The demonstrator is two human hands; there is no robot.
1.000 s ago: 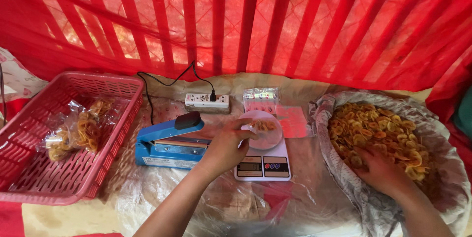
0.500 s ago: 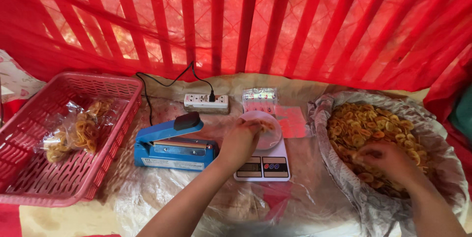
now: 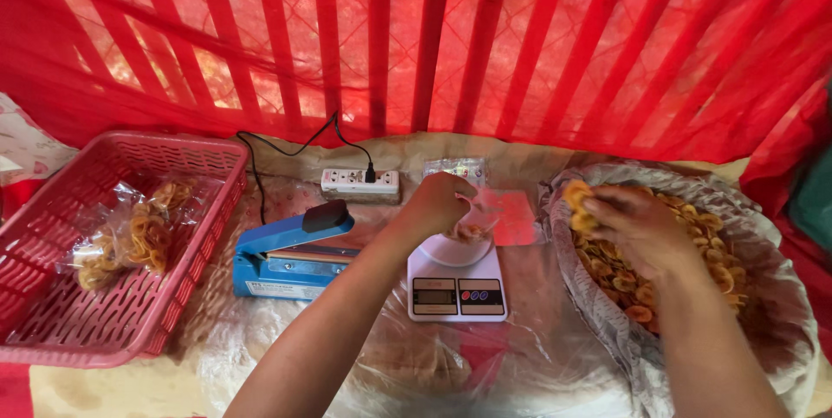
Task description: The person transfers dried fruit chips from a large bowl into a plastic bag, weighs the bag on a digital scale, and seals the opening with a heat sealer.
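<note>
My left hand [image 3: 438,203] grips the mouth of a small clear plastic bag [image 3: 475,226] that holds a few orange snack rings, and the bag rests on a white kitchen scale [image 3: 458,290]. My right hand [image 3: 628,223] is lifted above a big plastic-lined heap of orange snack rings [image 3: 685,253] at the right, with a handful of rings [image 3: 579,204] pinched in its fingers, close to the bag.
A blue heat sealer [image 3: 290,249] lies left of the scale, a white power strip [image 3: 360,181] behind it. A red basket [image 3: 52,297] at the left holds filled bags of rings [image 3: 134,232]. Red slats and netting close the back.
My right hand rose out of the heap with a handful of rings and moved left toward the bag. My left hand stayed on the bag at the scale.
</note>
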